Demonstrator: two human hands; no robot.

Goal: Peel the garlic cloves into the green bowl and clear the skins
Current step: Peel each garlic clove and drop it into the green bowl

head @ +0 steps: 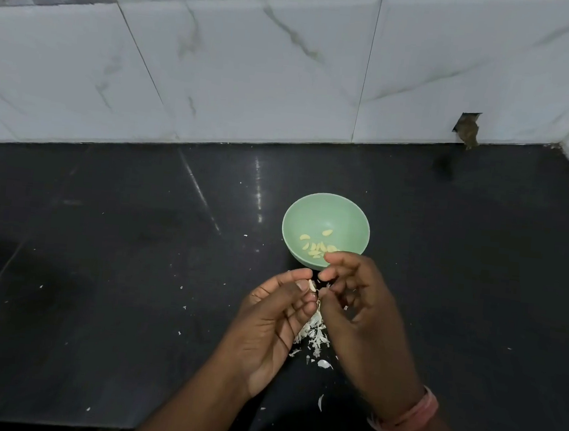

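A: While both hands sit over the counter in the head view, what's the left hand (273,312) doing?

B: Palm up, fingers curled inward. Thumb and fingertips pinch a small garlic clove (312,285), pale skin edge showing at the thumb tip.

A: Right hand (361,320)?

B: Back of hand toward the camera, fingers bent, tips meeting the left hand's at the clove. Looks like it's pinching the skin there, but the contact point is small and partly hidden. Pink band (411,417) on that wrist.

A: Where's the green bowl (326,215)?

B: Upright on the black countertop (99,268), just beyond the hands, near the middle of the frame. Right index finger overlaps its near rim in the picture; can't tell if it touches.

A: Contents?

B: A cluster of peeled cloves (314,247) in the bottom, toward the near side. One lies slightly apart, farther back.

A: Skins?

B: Pile of skins (312,334) on the counter directly below and between the hands. Loose flakes scattered around it, a few well off to the left.

A: Background?

B: White marble-pattern wall tiles (254,75) behind the counter. Rough hole (467,128) in the tile at the counter line, right side.
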